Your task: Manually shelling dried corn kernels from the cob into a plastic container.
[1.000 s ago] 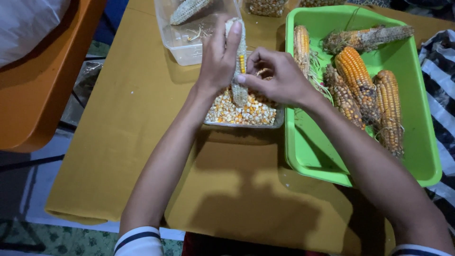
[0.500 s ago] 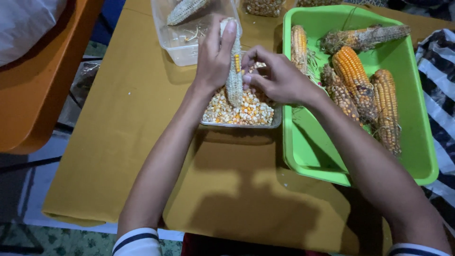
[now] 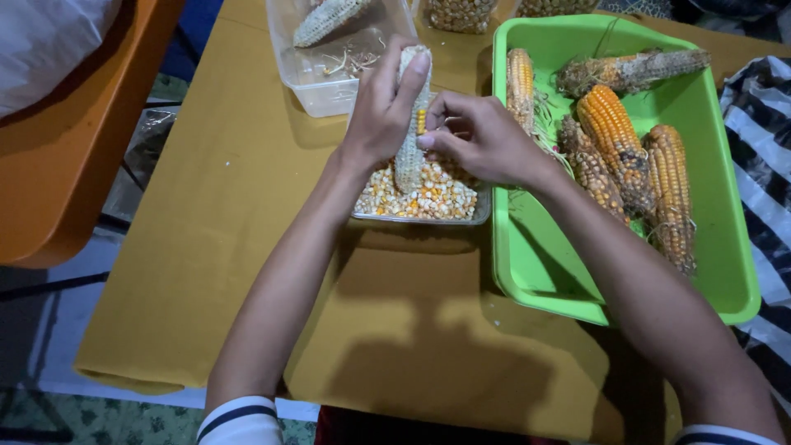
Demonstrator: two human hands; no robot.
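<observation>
While the left hand (image 3: 381,111) stays clamped around a nearly bare cob (image 3: 409,124), holding it upright over the clear tray of loose kernels (image 3: 424,198), the right hand (image 3: 478,136) pinches its fingertips together on the last short strip of yellow kernels. Compared with a second ago, the cob stands a little higher and fewer kernels cling to it, so the stripping looks almost finished. Behind it, a clear tub (image 3: 329,58) holds a stripped cob (image 3: 329,18) and silk strands. To the right, a green tray (image 3: 725,280) holds several whole ears (image 3: 614,136).
</observation>
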